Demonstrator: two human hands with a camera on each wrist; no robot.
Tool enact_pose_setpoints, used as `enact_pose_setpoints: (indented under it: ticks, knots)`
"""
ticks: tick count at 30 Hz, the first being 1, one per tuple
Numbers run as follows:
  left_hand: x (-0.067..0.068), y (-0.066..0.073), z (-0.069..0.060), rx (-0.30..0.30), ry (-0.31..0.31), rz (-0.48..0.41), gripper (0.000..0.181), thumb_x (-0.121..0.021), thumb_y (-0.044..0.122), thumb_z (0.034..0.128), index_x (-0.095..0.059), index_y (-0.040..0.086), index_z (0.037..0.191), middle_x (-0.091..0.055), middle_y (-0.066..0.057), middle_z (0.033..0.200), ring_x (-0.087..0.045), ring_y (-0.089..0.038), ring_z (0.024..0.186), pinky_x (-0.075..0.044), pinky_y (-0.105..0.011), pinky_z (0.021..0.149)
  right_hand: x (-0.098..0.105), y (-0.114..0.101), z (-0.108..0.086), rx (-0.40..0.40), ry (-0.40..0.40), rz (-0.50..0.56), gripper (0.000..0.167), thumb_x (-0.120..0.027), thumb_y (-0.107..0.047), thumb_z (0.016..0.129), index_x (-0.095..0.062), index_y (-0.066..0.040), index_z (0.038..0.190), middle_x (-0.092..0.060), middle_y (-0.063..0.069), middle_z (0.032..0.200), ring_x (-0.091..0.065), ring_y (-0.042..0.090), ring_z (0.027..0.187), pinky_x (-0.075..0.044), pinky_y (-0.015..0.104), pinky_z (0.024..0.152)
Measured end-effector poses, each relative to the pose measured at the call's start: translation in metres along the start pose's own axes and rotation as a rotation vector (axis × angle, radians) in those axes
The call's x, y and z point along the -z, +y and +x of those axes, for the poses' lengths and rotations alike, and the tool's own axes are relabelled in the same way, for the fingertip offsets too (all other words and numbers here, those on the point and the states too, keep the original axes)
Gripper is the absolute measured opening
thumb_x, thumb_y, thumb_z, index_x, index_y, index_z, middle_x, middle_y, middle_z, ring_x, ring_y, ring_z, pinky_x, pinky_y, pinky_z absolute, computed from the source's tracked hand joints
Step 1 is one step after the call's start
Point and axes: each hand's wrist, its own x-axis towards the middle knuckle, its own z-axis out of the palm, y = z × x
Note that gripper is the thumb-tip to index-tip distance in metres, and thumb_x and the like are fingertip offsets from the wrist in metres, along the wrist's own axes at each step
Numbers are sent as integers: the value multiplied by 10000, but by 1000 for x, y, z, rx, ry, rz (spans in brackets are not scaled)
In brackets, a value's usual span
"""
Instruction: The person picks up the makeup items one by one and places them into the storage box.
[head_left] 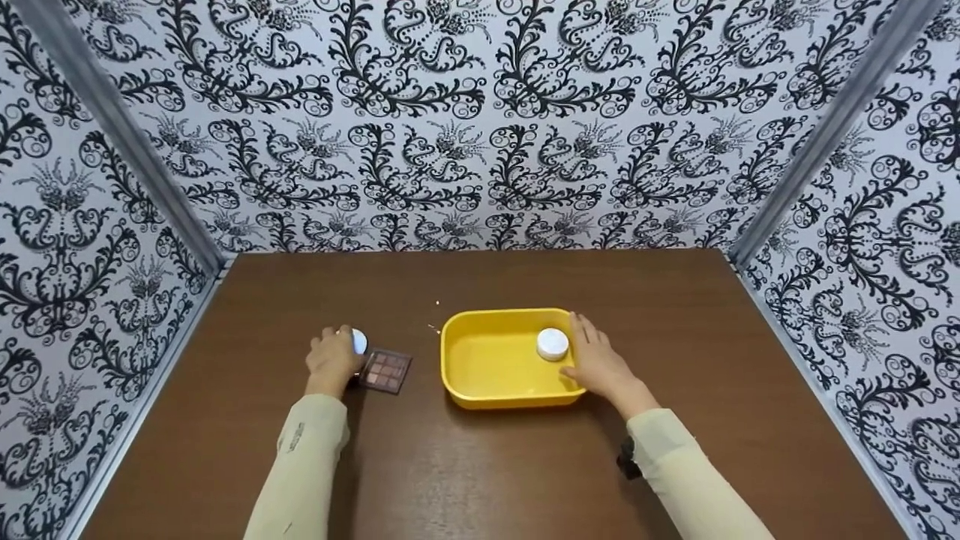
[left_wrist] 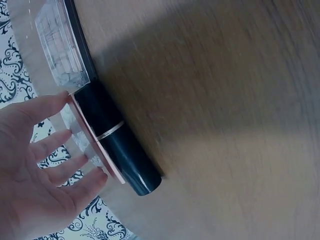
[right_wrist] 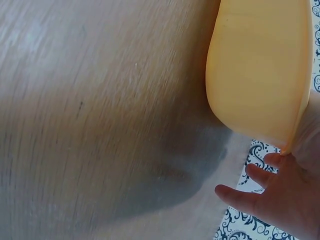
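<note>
Handling of small cosmetics beside a yellow bin.
Our left hand [head_left: 331,358], fingers apart, reaches over a pale round item [head_left: 359,342]; we cannot confirm a grip. Just beside it, on the brown table [head_left: 480,465], are a palette [head_left: 386,371] and a black tube [left_wrist: 119,140] lying on its side. We judge the tube light, rigid and smooth, prone to rolling: pinch it across mid-barrel. We rate the palette fragile: lift by opposite edges, without pressing its clear lid. Our right hand [head_left: 602,367], spread wide, rests at the right rim of the bin [head_left: 510,401], probably light, slightly flexible plastic, best steadied there. A white round container [head_left: 553,343] sits inside, near that rim.
</note>
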Motion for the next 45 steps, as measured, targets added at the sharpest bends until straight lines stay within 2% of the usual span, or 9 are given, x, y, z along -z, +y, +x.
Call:
enact_pose_setpoints:
  ticks: [9,18,24,31,40,45]
  knots:
    - [-1,-9,1,43,-47,-28,619,-691,156,870,-413,-11,1398,-459,-388,1316,-476,-580,1198,-473,-650,949,-5,-5,2,-5,-12,-5,977,-723,-205,909,-48,-37,1596,-128,244,1647,-256,497,1459,-382,597,1118]
    - [-2,-15,-2,18,-24,-13,643,-727,228,886,-413,-8,1395,-458,-413,1297,-483,-596,1181,-498,-652,910,-6,-8,4,-6,-22,11,974,-723,-193,909,-50,-62,1601,-129,228,1651,-257,505,1454,-394,611,1095]
    - [-1,-10,0,15,-23,-6,662,-726,261,892,-405,17,1418,-452,-401,1322,-474,-584,1205,-497,-646,921,-3,-8,2,-19,-25,10,972,-715,-192,915,-39,-69,1603,-117,220,1655,-261,493,1457,-394,610,1095]
    - [7,6,5,-42,43,-33,614,-729,291,868,-469,37,1363,-482,-352,1301,-486,-548,1187,-498,-642,905,1,-6,1,-28,-23,26,985,-718,-195,912,-27,-65,1602,-108,215,1655,-304,513,1431,-390,620,1094]
    - [19,45,7,-130,115,-41,650,-746,329,809,-482,76,1346,-523,-299,1287,-523,-486,1166,-526,-600,894,1,-3,-1,-41,-24,38,979,-712,-187,916,-22,-67,1601,-102,228,1649,-334,554,1399,-348,653,1110]
    - [23,67,5,-199,159,-59,664,-776,333,782,-482,52,1306,-568,-276,1248,-554,-465,1129,-522,-568,924,1,-1,0,-26,-7,23,998,-729,-195,903,-27,-54,1598,-127,244,1640,-398,537,1366,-394,627,1086]
